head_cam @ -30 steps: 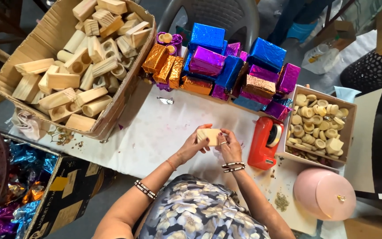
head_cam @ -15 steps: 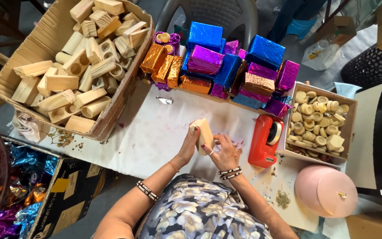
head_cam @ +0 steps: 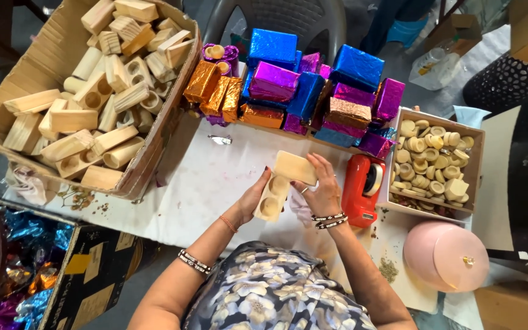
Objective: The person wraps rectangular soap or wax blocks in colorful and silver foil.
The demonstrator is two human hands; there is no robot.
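Since prev. frames: hands w/ the wood have gone from low over the table to slightly higher, and a second piece is now showing. Left hand [head_cam: 253,197] is cupping a pale holed wooden block [head_cam: 272,197] from its left side, fingers curled on its edge; two round recesses are facing up. Right hand [head_cam: 325,189] is pinching a flat wooden piece [head_cam: 295,167] by its right end, laying it across the block's top end; the two are touching.

Surroundings: red tape dispenser [head_cam: 362,188] is sitting just beside the right wrist, crowding that side. Foil-wrapped blocks [head_cam: 304,91] (blue, purple, orange; shiny, crinkled) are stacking up along the far edge. Big cardboard box [head_cam: 29,73] w/ raw wooden blocks is overhanging the table's left end. Small tray [head_cam: 473,159] of round wooden plugs is sitting to the right, pink round lid [head_cam: 446,255] near it.

Open room: bare white table cover [head_cam: 209,177] is lying left of the hands, w/ crumbs of sawdust.
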